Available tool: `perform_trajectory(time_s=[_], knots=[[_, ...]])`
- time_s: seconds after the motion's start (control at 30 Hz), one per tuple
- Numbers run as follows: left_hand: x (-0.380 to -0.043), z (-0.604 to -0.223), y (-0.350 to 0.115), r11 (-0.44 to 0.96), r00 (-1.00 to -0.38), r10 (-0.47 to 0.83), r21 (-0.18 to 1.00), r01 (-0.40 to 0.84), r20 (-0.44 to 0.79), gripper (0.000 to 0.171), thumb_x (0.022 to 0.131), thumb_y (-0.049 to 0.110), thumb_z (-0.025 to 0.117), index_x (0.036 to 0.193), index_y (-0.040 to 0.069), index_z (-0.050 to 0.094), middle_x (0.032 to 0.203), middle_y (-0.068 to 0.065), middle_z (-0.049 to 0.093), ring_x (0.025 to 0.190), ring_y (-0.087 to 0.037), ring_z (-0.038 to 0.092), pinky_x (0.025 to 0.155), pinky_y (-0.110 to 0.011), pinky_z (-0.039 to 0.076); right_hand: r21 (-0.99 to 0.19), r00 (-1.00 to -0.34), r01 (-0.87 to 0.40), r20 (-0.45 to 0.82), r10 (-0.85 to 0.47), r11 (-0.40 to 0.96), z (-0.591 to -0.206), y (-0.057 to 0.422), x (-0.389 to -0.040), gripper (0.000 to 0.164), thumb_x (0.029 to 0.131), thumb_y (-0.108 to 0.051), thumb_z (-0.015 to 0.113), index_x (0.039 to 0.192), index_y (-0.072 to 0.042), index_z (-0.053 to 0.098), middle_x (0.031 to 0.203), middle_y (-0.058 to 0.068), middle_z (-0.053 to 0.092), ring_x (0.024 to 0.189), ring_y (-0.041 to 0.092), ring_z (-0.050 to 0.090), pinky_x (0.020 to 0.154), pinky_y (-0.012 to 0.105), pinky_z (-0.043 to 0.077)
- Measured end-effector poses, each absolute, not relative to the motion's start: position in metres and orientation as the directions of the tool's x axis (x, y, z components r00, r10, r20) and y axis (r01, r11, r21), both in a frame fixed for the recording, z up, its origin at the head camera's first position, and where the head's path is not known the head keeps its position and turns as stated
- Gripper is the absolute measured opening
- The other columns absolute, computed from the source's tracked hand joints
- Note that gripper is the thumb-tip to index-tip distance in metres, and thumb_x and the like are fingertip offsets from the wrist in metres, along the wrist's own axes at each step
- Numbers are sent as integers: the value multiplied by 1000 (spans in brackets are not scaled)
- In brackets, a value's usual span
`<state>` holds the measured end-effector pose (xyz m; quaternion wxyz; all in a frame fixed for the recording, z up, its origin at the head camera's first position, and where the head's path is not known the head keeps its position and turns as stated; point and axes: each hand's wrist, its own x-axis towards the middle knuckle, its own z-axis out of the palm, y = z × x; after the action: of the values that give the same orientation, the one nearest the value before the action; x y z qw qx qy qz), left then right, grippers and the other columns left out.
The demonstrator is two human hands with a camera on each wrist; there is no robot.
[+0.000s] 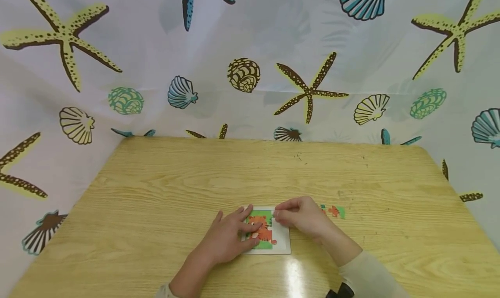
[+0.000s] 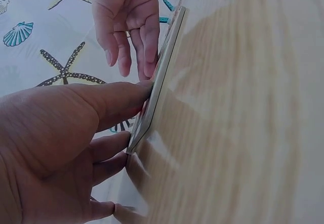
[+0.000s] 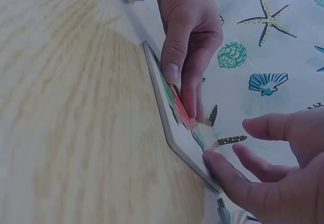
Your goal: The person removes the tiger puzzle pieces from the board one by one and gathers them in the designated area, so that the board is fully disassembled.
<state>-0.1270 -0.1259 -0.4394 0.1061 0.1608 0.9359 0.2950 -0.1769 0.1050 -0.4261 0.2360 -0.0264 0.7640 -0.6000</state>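
Note:
A jigsaw puzzle (image 1: 263, 230) with an orange tiger on green lies in a white tray (image 1: 284, 249). The white bottom of the tray shows along the right side. My left hand (image 1: 228, 237) rests over the left part, its fingers spread and fairly straight on the picture and rim. At the upper right corner, my right hand (image 1: 304, 215) touches the tray. In the right wrist view its thumb (image 3: 235, 183) presses at the picture's edge, while the index finger stands apart from it. No piece shows between them. Loose puzzle pieces (image 1: 333, 211) lie just beyond the right hand, partly hidden.
The wooden table (image 1: 168, 181) spreads around the tray on all sides. Behind it and at both sides hangs a white cloth (image 1: 218, 42) printed with starfish and shells. A dark object (image 1: 340, 290) sits by the right sleeve at the bottom edge.

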Motion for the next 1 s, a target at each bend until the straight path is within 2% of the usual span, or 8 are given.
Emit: perform_trajectory(time_s=[0.37,0.67,0.83,1.0], knots=[[-128,-437,-125,779,-932,353,578,242,-86,39,93,32,80,129,18,75,162,-12,43,150,-39,39,117,-78,13,-933,-879,256,-333,-340,253,-426,108,-183,30,100,-10,70,122,10,68,108,16,75,102,25,75,91,35,60],[-124,-440,-126,779,-931,352,582,235,-95,39,93,33,80,128,17,76,162,-11,44,151,-39,38,117,-77,12,-930,-860,354,-365,-358,98,-436,109,-184,32,100,0,65,127,16,62,119,25,71,106,25,74,94,33,58],[-124,-441,-126,773,-932,353,588,239,-85,40,93,33,80,128,16,76,161,-11,45,151,-39,37,117,-78,13,-936,-868,347,-344,-357,60,-440,107,-184,29,100,2,65,125,17,62,120,27,68,109,29,73,94,33,58],[-126,-441,-127,767,-927,362,597,236,-97,40,93,32,79,130,16,75,162,-11,43,151,-39,36,116,-79,12,-946,-873,315,-319,-369,74,-440,105,-182,24,99,4,66,120,16,65,114,24,72,104,26,75,92,34,59]])
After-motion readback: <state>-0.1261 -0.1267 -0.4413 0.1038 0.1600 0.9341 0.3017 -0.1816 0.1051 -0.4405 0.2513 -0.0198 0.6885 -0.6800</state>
